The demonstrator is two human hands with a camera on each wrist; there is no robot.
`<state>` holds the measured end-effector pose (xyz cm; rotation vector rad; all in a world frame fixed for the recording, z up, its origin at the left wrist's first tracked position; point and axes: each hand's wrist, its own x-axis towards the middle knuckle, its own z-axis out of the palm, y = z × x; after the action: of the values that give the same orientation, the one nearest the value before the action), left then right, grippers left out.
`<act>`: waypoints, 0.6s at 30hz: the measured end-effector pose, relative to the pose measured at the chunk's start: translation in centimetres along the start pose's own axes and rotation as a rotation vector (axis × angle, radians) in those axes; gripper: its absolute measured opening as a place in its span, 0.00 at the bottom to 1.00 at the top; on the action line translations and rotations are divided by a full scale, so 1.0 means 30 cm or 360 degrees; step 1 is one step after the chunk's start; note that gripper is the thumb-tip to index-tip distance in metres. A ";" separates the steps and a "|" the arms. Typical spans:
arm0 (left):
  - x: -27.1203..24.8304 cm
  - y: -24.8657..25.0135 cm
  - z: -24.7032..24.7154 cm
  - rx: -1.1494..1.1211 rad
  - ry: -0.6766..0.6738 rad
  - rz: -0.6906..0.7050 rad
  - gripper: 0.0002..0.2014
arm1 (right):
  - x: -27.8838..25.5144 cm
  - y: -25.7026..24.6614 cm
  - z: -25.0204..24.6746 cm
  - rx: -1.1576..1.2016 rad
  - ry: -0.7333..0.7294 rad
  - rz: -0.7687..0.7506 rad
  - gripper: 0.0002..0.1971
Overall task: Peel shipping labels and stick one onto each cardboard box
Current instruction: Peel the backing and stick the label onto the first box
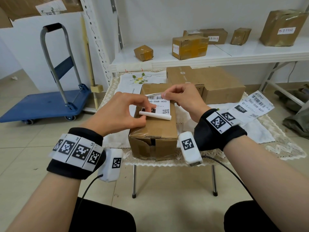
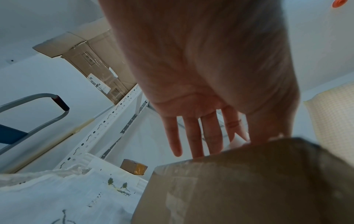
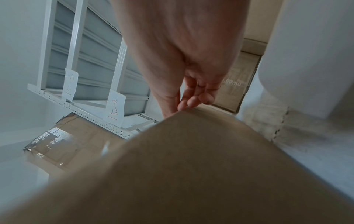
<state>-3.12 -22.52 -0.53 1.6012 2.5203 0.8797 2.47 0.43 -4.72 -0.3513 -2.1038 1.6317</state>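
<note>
A brown cardboard box (image 1: pixel 153 131) stands on the small cloth-covered table (image 1: pixel 167 160). A white shipping label (image 1: pixel 159 104) with a barcode lies on the box top. Its far edge is lifted off the cardboard. My right hand (image 1: pixel 165 94) pinches that far edge. The label's white backing paper (image 1: pixel 157 116) is curled into a roll across the box top, and my left hand (image 1: pixel 144 113) pinches its left end between thumb and index finger. In the left wrist view the left hand (image 2: pixel 247 136) reaches over the box (image 2: pixel 249 181). The right wrist view shows the right hand (image 3: pixel 191 103) at the box's far edge (image 3: pixel 191 166).
A larger cardboard box (image 1: pixel 217 82) lies behind the first on the table. A second label sheet (image 1: pixel 254 106) rests at the table's right. Several taped boxes sit on the white shelf (image 1: pixel 217 56) beyond. A blue platform cart (image 1: pixel 45 104) stands on the floor at the left.
</note>
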 end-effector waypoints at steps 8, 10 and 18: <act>-0.001 0.004 -0.004 -0.0002 -0.0041 -0.0023 0.07 | -0.003 -0.004 0.002 -0.0035 -0.0010 0.0009 0.03; -0.003 0.006 -0.010 -0.0026 -0.0073 -0.0048 0.07 | -0.005 -0.002 0.006 -0.0062 0.0000 0.0004 0.04; -0.010 0.003 -0.018 -0.0198 -0.0157 -0.0114 0.01 | -0.001 0.009 0.010 -0.0064 0.0067 0.0119 0.10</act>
<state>-3.08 -22.98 -0.13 1.4710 2.3901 0.9064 2.34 0.23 -5.03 -0.4788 -2.1180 1.6113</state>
